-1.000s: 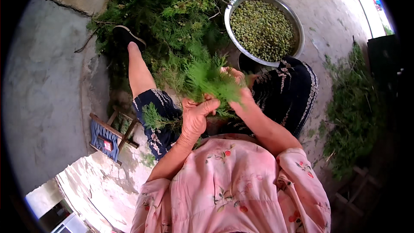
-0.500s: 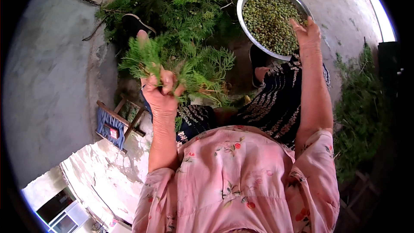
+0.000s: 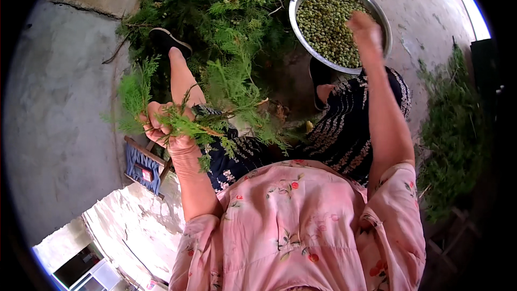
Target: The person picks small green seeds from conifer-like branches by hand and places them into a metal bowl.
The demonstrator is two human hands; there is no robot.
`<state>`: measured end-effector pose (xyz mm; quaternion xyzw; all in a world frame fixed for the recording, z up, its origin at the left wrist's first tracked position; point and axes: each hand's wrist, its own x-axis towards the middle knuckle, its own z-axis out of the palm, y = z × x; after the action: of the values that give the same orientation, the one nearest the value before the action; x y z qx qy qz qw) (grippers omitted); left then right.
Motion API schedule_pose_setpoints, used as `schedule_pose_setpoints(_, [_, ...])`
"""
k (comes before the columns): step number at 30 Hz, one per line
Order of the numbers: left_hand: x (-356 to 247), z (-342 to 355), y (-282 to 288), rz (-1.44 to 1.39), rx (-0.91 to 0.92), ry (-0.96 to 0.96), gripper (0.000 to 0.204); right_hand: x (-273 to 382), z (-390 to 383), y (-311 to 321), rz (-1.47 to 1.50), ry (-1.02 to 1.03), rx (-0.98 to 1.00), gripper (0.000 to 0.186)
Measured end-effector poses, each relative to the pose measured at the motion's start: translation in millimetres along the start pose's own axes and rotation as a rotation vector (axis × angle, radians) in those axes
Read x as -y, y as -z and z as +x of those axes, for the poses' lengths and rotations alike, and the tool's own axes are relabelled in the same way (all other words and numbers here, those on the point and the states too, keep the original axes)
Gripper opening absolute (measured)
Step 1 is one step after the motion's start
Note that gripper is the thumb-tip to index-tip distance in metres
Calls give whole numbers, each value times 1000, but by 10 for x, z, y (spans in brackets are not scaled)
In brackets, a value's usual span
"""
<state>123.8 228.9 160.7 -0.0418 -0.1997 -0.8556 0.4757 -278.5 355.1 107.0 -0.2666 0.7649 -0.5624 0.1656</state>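
Note:
My left hand [image 3: 167, 129] is closed on leafy evergreen sprigs [image 3: 134, 89] out to the left of my lap, with broken stems and fronds spreading from it over my knees. My right hand [image 3: 366, 32] is over the wide metal bowl [image 3: 295, 19] full of small greenish round cones or fruits [image 3: 326, 27]. It is smeared by motion, so its finger shape is unclear.
A large pile of cut evergreen branches [image 3: 204, 0] lies beyond my feet. More branches [image 3: 449, 129] lie at the right. A small wooden-framed stool with blue webbing [image 3: 140, 161] stands by my left side. Cracked concrete ground [image 3: 70, 91] is at the left, beside a pale rough wall [image 3: 129, 226].
My left hand has moved left and down with the sprigs. My right hand left the sprigs for the bowl, then shifted inward and slightly up over it, its spread fingers becoming blurred.

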Motion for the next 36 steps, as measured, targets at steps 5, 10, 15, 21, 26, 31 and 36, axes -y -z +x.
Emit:
schedule_pose_setpoints(5, [-181,39,307,184,31,-45,25,-189,-896,-828,-721,577,824,83])
schedule_pose_setpoints(10, [-94,64,-40,-516,32,110,22,15,-1398,-1117,-352,236,1003,91])
schedule_pose_setpoints(15, [-53,170,-29,-368,-277,-38,5,-138,-1632,-1138,189,70,959,75])
schedule_pose_setpoints(21, [-58,347,93,10,-292,-189,25,-251,-1556,-1004,-14,319,958,33])
schedule_pose_setpoints(26, [-43,402,111,85,-462,-291,21,59,-1451,-898,193,-11,672,14])
schedule_pose_setpoints(31, [-134,407,75,-13,-649,-214,23,254,-1340,-789,259,-147,620,15])
schedule_pose_setpoints(36, [-293,388,88,198,-867,-199,29,401,-1322,-705,289,-256,700,25])
